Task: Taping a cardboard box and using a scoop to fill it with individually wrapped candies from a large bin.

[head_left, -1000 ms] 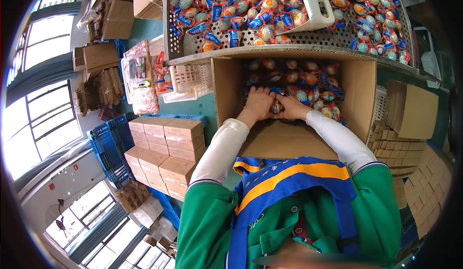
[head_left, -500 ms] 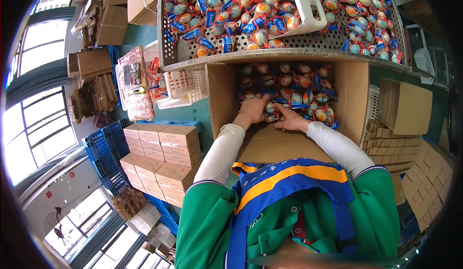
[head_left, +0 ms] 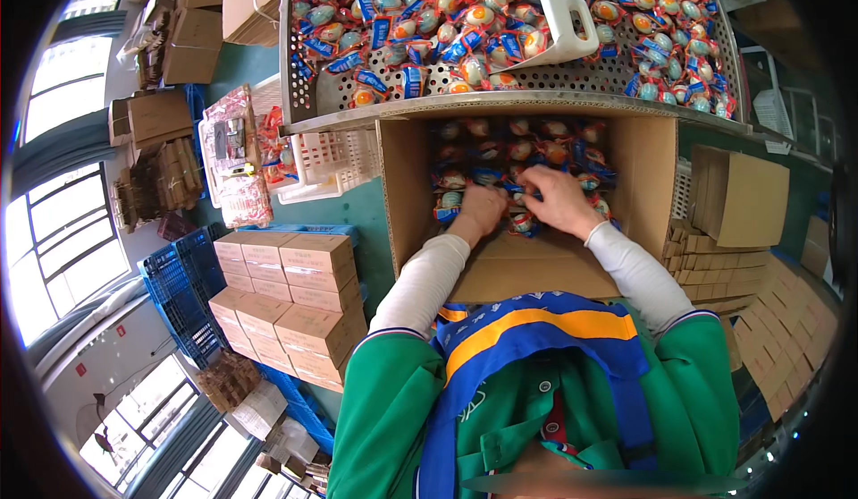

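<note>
Both hands are inside an open cardboard box [head_left: 648, 177], over rows of wrapped eggs [head_left: 545, 152] in clear, red and blue packets. My left hand [head_left: 483, 210] has its fingers bent in toward the middle of the near rows; whatever is in them is hidden. Close beside it, my right hand [head_left: 559, 197] is curled, thumb and fingers pointing down among the packets, and its grip is hidden too. One wrapped egg [head_left: 523, 223] shows just below and between the hands, near the box's front flap. Another wrapped egg [head_left: 449, 201] lies left of my left hand.
Beyond the box stands a perforated metal tray [head_left: 335, 97] heaped with wrapped eggs, a white plastic scoop [head_left: 567, 25] among them. White plastic baskets [head_left: 335, 164] sit to the left. Stacked cartons [head_left: 313, 266] are on the lower left, and flat cardboard [head_left: 751, 199] on the right.
My hands have left the wrapped egg they were holding together at the near row. The right hand has moved up and is more curled; the left has come slightly nearer and right.
</note>
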A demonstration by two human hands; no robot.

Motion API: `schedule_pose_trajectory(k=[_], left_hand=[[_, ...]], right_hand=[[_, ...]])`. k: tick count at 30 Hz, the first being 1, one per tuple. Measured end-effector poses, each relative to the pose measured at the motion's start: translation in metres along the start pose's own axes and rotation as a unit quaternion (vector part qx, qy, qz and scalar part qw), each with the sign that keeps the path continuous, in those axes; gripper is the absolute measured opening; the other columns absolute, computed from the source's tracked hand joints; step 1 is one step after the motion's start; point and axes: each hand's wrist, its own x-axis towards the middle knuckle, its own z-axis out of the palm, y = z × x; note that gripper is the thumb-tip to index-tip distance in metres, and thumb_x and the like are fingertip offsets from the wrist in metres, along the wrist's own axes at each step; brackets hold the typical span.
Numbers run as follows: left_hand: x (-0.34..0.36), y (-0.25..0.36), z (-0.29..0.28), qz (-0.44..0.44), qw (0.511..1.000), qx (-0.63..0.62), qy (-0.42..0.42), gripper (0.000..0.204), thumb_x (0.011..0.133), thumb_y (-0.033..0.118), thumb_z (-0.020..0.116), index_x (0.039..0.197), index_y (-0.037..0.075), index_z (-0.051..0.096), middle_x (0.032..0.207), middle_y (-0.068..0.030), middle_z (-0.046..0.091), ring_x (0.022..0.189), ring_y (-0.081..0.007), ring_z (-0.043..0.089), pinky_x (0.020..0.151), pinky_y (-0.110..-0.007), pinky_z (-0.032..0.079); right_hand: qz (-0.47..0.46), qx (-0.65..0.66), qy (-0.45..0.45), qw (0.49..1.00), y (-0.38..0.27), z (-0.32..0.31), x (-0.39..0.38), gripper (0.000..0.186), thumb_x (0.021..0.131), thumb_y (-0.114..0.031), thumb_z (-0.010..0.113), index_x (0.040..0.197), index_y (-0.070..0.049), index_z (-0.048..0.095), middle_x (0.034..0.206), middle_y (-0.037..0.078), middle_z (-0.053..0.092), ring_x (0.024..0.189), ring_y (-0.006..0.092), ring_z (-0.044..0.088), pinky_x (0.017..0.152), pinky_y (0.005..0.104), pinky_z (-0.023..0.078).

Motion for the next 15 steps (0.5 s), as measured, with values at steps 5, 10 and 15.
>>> schedule_pose_trajectory(k=[5,10,15], left_hand=[[0.010,-0.013,0.004,-0.051,0.998,-0.027,0.030,0.016,0.085,0.020,0.056,0.097,0.011,0.063,0.086,-0.0115,0.068,0.077,-0.0267,0.068,0.062,-0.040,0.053],[0.012,-0.009,0.000,-0.014,0.998,-0.023,0.048,0.015,0.086,0.016,0.053,0.096,0.011,0.063,0.084,-0.0114,0.069,0.077,-0.0274,0.069,0.062,-0.041,0.053],[0.010,0.002,-0.025,0.012,0.998,-0.056,0.009,0.018,0.084,0.021,0.058,0.099,0.011,0.063,0.085,-0.0122,0.070,0.078,-0.0284,0.069,0.063,-0.041,0.052]], right_hand=[[0.000,-0.320,-0.028,0.947,0.030,0.000,-0.017,0.049,0.070,-0.030,0.078,0.113,-0.011,0.064,0.102,0.008,0.064,0.106,0.0276,0.055,0.087,0.0467,0.040],[0.024,-0.277,0.018,0.960,0.053,0.003,-0.003,0.035,0.074,-0.028,0.074,0.105,-0.012,0.070,0.097,0.009,0.068,0.104,0.0298,0.058,0.090,0.0497,0.039],[0.156,-0.003,0.097,0.983,0.086,-0.023,-0.003,0.021,0.084,-0.022,0.060,0.093,-0.007,0.072,0.087,0.018,0.069,0.082,0.0383,0.065,0.075,0.0438,0.051]])
